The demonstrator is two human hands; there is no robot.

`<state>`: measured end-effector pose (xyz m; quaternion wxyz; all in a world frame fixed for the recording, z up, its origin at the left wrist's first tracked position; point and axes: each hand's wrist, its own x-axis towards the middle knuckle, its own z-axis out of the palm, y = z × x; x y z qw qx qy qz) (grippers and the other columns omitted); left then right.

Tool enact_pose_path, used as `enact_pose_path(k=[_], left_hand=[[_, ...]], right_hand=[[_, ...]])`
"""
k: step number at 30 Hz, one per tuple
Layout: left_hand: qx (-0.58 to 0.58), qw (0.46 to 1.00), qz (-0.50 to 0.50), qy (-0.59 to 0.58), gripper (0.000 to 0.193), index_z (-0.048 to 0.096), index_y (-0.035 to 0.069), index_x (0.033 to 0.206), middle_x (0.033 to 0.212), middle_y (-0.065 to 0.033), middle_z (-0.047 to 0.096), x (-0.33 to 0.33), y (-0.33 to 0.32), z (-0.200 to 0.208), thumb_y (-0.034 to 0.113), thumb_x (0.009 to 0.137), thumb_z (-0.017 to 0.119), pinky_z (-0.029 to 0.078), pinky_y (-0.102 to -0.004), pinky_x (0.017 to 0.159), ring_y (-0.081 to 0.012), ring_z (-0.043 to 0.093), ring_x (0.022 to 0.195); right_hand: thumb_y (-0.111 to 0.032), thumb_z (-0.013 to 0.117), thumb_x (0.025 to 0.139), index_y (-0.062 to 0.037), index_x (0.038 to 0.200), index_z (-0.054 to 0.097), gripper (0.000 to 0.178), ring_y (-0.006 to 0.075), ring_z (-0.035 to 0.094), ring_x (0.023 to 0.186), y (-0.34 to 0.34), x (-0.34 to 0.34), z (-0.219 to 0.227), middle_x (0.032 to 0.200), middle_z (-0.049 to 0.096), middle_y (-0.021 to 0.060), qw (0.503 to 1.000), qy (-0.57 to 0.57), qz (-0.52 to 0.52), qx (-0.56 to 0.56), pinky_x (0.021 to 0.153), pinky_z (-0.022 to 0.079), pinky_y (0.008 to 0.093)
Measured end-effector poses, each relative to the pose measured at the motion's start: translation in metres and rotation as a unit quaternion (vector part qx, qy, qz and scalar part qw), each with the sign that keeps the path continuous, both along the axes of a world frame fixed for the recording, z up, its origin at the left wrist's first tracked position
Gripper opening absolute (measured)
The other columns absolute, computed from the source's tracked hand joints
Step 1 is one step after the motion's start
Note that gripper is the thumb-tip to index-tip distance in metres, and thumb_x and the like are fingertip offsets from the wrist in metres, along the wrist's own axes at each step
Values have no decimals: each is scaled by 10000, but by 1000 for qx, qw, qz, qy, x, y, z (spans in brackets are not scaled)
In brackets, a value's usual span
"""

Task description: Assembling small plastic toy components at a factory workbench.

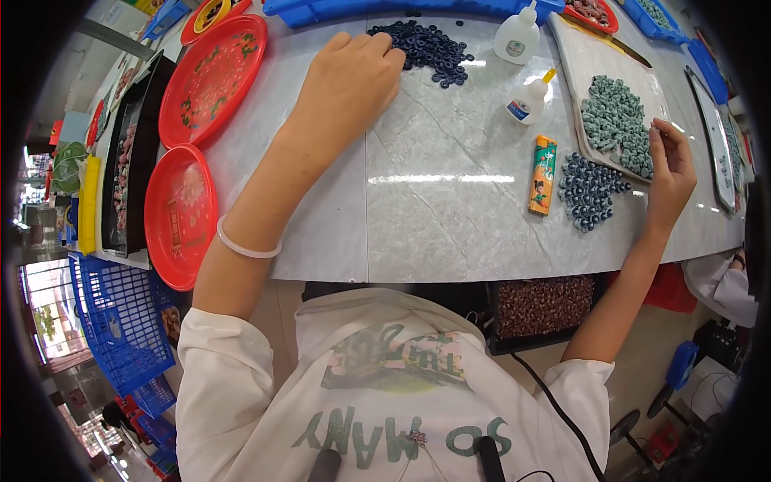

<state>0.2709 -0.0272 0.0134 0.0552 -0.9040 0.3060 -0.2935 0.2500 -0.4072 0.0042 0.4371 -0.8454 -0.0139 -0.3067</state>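
My left hand [353, 76] is at the left edge of a loose pile of small dark blue rings [426, 50]. Its fingers are curled with the tips turned away, so whatever they grip stays hidden. Over on the right, my right hand [673, 165] pinches thumb and fingers together at the edge of a heap of small green pieces [614, 116], which lies on a pale board [566, 60]. Anything in that pinch is too small to make out. Just left of this hand, small dark blue pieces with light tops [590, 193] stand in a cluster on the table.
An orange lighter [543, 175] lies beside the cluster. Two small white glue bottles, one with a clear cap [516, 36] and one with a yellow tip [526, 100], stand behind it. Red plates [181, 217] line the left side. A blue tray [321, 12] borders the far edge.
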Motion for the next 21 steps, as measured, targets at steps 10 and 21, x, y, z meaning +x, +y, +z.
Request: enact_pose_path(k=[10,21], left_hand=[[-407,845,-10,347,82,589,18,779,737,-17,545,-42,-7,38,99,778,599,403,-216,622,-85,516,672],[-651,538,-141,517,172,501,-6,927,805,-34,500,-121,-47,39,156,878,530,336,-174,523,-53,429,608]], right_hand=[[-52,581,839,25,995,607,176,111,572,852,4,-10,3,936,613,66,997,-16,21,73,761,448,220],[-1,599,778,57,916,558,155,204,560,802,148,-89,28,929,540,167,874,30,394,281,660,491,271]])
